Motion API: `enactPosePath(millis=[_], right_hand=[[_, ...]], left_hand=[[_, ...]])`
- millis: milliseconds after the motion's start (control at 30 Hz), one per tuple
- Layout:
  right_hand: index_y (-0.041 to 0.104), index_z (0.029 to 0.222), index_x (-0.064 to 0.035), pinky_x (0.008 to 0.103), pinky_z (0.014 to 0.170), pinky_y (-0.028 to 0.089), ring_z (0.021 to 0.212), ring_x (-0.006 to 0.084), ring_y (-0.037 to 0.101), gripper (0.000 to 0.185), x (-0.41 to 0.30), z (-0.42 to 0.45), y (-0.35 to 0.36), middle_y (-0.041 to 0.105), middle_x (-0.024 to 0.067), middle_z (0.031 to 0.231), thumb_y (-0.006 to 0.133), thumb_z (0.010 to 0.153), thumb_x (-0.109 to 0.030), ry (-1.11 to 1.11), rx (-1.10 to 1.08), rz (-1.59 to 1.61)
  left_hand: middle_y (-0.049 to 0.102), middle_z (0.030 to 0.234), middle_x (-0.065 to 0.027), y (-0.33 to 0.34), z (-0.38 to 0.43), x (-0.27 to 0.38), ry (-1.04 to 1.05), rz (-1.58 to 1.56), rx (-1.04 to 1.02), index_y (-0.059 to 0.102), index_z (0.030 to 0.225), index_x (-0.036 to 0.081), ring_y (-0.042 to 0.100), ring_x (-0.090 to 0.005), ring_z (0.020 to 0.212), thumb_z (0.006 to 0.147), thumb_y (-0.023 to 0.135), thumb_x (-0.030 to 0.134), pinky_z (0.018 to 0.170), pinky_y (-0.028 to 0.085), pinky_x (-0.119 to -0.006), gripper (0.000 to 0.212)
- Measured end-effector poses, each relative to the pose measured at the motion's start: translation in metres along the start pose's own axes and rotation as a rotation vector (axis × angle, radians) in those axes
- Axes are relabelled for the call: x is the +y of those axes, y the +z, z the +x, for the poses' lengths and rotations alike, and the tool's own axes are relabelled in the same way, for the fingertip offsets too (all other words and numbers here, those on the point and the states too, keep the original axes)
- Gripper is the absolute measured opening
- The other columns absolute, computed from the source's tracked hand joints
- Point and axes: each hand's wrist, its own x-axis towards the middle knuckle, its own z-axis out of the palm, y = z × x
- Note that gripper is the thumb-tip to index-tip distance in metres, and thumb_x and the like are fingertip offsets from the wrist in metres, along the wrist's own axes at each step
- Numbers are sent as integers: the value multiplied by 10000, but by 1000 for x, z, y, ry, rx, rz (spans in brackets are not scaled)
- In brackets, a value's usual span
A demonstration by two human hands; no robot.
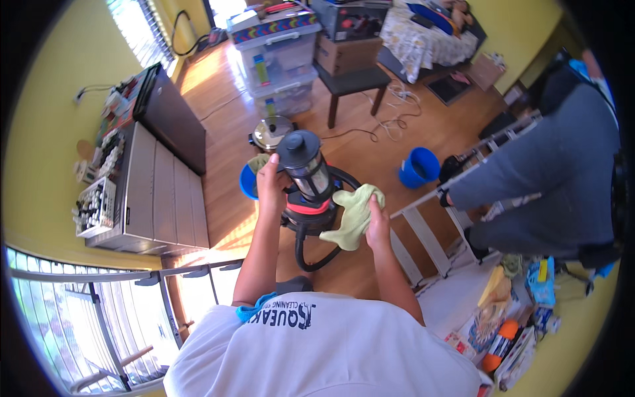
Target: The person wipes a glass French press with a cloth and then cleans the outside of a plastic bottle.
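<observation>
My left hand (272,186) grips the side of a dark cylindrical container (308,171) with a black knobbed lid and clear panels between dark ribs; it looks like a French press or a filter canister, I cannot tell which. A pale green cloth (354,216) hangs spread from my right hand (379,221), just right of the container. Below both hands stands a red and black canister vacuum cleaner (310,216) on the wood floor, its black hose (317,268) looping around it.
Blue buckets (419,167) (247,182) stand on both sides. A co-worker in grey trousers (540,164) is at a metal ladder (426,240) on the right. A drawer cabinet (163,193) stands left, plastic bins (280,59) and a chair (352,81) ahead. Cords (367,133) cross the floor.
</observation>
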Motion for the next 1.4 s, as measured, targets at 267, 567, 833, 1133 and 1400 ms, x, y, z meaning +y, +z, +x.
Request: enactPosePath(millis=[267, 567, 833, 1133, 1400], right_hand=[[520, 1045, 26, 333, 798, 430, 893, 263, 573, 403, 63, 152, 83, 575, 190, 1008, 497, 863, -334, 156, -293, -857], [103, 1398, -241, 490, 1038, 191, 1328, 363, 2, 824, 227, 181, 34, -63, 133, 1452, 584, 751, -408, 490, -798, -1928], [597, 969, -31, 406, 791, 441, 958, 305, 559, 365, 200, 127, 48, 575, 202, 1016, 521, 820, -356, 222, -757, -1484], [508, 1175, -52, 331, 947, 355, 1083, 197, 479, 400, 36, -71, 105, 538, 74, 1142, 500, 869, -310, 662, -1628, -382], [496, 1167, -44, 351, 903, 400, 1045, 214, 510, 395, -20, -136, 5, 538, 90, 1137, 514, 861, -293, 346, -1018, -460]], left_hand=[[294, 474, 65, -82, 31, 52, 138, -15, 323, 476, 695, 80, 243, -44, 389, 853, 517, 368, 405, 234, -235, 331], [317, 472, 69, -115, 25, 70, 90, 132, 464, 507, 704, 73, 273, -40, 406, 857, 509, 386, 415, 211, -217, 348], [274, 469, 79, -110, 51, 37, 3, 147, 464, 476, 652, 104, 241, -40, 400, 842, 535, 409, 408, 190, -226, 364], [255, 464, 83, 8, 90, -43, -197, 114, 110, 520, 770, 96, 241, -52, 388, 824, 561, 408, 404, 193, -230, 319], [255, 465, 96, 149, -16, -117, -346, 112, -224, 506, 673, 123, 227, -40, 386, 820, 561, 434, 409, 189, -225, 349]])
